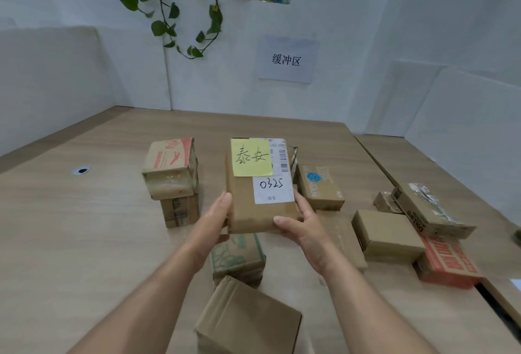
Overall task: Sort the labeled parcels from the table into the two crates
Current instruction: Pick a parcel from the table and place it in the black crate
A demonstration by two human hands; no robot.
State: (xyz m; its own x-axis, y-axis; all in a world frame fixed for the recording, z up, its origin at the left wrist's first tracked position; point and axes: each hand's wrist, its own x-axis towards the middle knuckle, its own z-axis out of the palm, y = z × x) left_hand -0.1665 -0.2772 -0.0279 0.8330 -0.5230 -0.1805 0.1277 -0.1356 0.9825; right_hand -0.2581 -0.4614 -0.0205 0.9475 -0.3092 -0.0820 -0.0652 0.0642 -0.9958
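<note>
A: Both hands grip the parcel (253, 207) in the head view. The left hand (215, 217) is on its left edge and the right hand (303, 226) is at its lower right corner, thumb on the face.
B: Where is it?
A: Mid-frame, held up off the table (84, 226), just above a green-printed box (238, 255). Its face is turned to the camera, with a yellow note (251, 157) over a white label (273, 188) marked 0325.
B: How does it lie from the grip?
A: Its long axis runs up the frame, away from the hands. Both hold the near end, so most of it stands beyond the fingers. Neither hand is nearer; it sits between them.
B: And the crates?
A: Not in view. I judge the note is being read to pick a crate, but I cannot tell which side the carry goes. A plain box (248, 322) lies lower centre, a stack (172, 173) left of centre, and a cluster (389, 232) at right.
</note>
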